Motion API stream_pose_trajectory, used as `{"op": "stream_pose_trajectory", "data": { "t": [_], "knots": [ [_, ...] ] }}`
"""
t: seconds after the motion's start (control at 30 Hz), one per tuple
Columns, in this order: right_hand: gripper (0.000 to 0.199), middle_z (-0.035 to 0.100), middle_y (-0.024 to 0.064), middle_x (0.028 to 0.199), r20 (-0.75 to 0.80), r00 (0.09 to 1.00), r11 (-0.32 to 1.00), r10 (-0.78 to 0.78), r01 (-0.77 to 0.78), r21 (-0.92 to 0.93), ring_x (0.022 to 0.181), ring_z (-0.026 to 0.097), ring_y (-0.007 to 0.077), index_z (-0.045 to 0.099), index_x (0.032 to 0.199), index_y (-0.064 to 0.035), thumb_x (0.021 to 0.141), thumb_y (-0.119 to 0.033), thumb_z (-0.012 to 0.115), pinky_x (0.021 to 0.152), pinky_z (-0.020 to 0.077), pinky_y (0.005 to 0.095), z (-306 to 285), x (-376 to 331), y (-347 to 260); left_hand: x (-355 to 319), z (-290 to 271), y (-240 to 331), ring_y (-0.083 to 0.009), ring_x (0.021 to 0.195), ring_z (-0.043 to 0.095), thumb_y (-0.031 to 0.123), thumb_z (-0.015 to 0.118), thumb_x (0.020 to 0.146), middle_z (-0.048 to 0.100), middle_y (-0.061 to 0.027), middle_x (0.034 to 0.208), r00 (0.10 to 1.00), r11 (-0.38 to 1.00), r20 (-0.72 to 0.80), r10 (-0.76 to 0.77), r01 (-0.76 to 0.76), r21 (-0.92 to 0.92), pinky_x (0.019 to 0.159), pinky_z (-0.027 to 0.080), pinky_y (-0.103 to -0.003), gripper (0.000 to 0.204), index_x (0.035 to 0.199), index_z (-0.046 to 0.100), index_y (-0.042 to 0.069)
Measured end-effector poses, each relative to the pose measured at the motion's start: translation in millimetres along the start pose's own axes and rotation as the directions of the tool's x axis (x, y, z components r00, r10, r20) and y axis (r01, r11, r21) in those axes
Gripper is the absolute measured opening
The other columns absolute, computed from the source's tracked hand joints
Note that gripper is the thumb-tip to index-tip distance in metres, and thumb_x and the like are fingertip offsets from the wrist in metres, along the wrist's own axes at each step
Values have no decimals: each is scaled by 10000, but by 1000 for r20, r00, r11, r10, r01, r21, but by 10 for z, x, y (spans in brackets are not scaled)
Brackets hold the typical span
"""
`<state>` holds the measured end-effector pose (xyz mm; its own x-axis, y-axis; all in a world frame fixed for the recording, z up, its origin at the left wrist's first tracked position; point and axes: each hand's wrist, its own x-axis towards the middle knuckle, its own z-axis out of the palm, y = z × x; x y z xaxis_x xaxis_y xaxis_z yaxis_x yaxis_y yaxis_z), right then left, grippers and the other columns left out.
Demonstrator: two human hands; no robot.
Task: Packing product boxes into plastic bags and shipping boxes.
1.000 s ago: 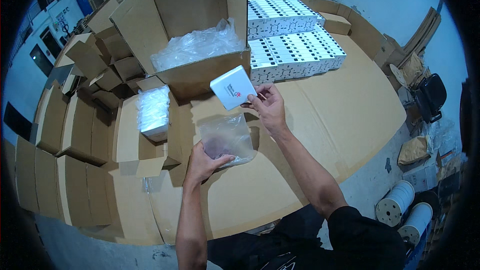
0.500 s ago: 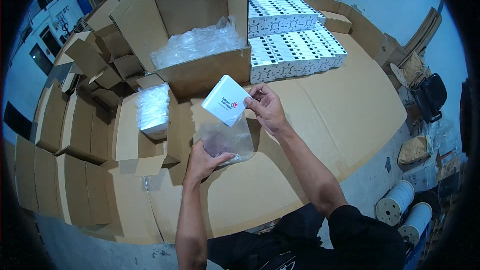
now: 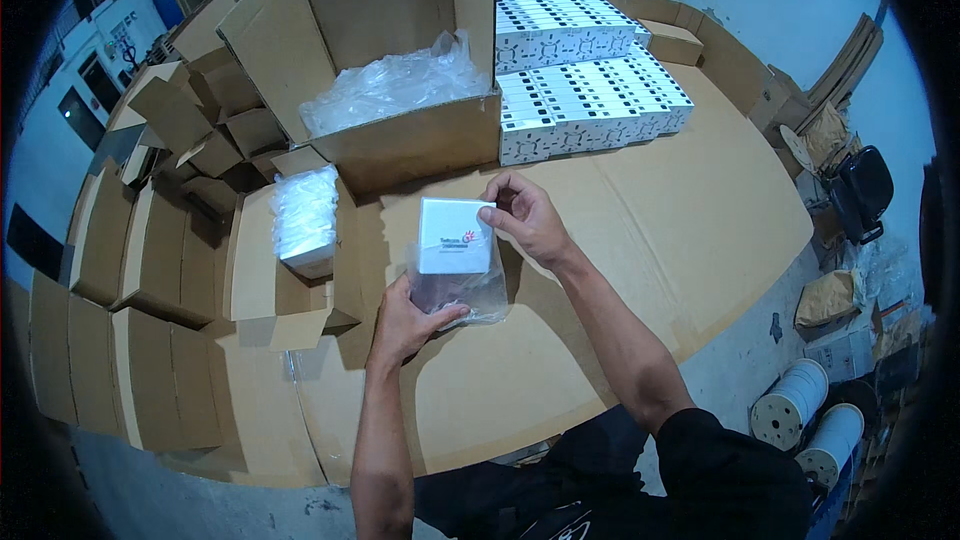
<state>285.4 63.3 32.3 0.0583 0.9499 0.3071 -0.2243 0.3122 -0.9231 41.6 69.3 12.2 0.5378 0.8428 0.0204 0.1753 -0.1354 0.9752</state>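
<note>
Two bare forearms, the left hand and right hand gloveless; a black short-sleeved shirt covers the right shoulder.

The right hand grips a small white box by its right edge, the box's lower end sitting in the mouth of a clear bag; the left hand holds the bag from below, over the cardboard-covered table; behind stands an open carton holding plastic wrap; stacked white boxes sit to its right; a wrapped bundle rests on folded cartons at left.
</note>
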Motion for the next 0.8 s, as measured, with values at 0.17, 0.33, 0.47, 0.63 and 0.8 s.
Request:
{"op": "stream_pose_trajectory", "data": {
  "t": [0.17,0.33,0.47,0.63,0.8],
  "knots": [
    [186,582,-13,942,37,994,995,98,-97,-35,899,572,76,550,1033,-60,936,-67,709,808,482,252,11,-25,46,14,39,18,-169,993,670,169,892,757,715,-98,1081,999,995,-24,29,-31,-91,897,535,-332,541,1198,641,-19],
    [229,599,-7,963,61,988,982,145,-136,-132,917,587,81,558,1101,-42,952,-121,712,812,494,258,73,-24,117,68,48,-95,-143,949,653,214,732,945,709,-74,1058,994,968,-76,-84,63,-243,855,520,-310,373,1215,630,-22],
    [349,645,13,966,-115,969,973,219,-225,-45,879,606,84,599,1195,1,935,-180,745,778,515,254,186,-110,70,146,76,-163,-130,918,644,251,664,1002,708,-68,1042,974,959,-217,-68,3,-285,838,514,-306,329,1194,638,-14],
    [326,701,45,982,-19,900,892,434,-433,-129,901,651,107,644,1193,47,978,-194,691,814,546,267,195,-186,95,195,77,-166,-128,932,642,269,686,990,705,-62,1031,966,951,-240,-96,18,-307,836,515,-301,326,1160,647,-7],
    [304,727,81,1066,-229,935,961,271,-276,9,931,658,104,668,1215,53,1020,-177,625,802,547,255,334,-193,245,263,109,-167,-133,959,640,258,704,978,696,-72,1057,959,958,-279,-60,-23,-284,852,517,-301,339,1175,647,-13]
  ]
}}
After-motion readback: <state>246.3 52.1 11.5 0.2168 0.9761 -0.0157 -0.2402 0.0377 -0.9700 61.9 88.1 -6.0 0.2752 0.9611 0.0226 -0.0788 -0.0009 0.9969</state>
